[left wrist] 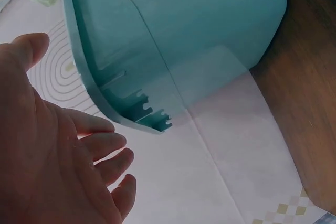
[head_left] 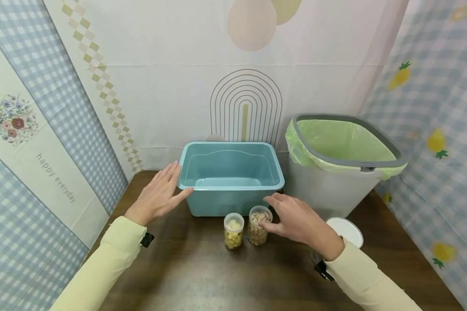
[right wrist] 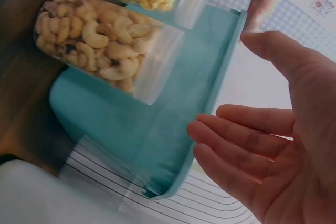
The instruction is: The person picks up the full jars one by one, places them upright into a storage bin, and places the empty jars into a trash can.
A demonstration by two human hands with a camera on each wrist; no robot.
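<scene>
Pale sleeves (head_left: 101, 263) reach over the tabletop (head_left: 179, 276), where the upright cashew jar (head_left: 257, 236) stands just left of my right hand (head_left: 295, 218), the nearer one, popcorn jar (head_left: 233, 239) further left. My 2 hands hold nothing, fingers relaxed, thumbs apart, my left hand (head_left: 155, 196) beside the blue tub (head_left: 218, 204); left, a curtain (head_left: 56, 177) reads "happy everyday".

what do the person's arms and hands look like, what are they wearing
Both arms wear plain sleeves: the left sleeve is pale yellow, the right sleeve looks creamier. A small black piece shows at the left cuff, another black piece at the right. The left hand and right hand are bare, with no gloves.
</scene>
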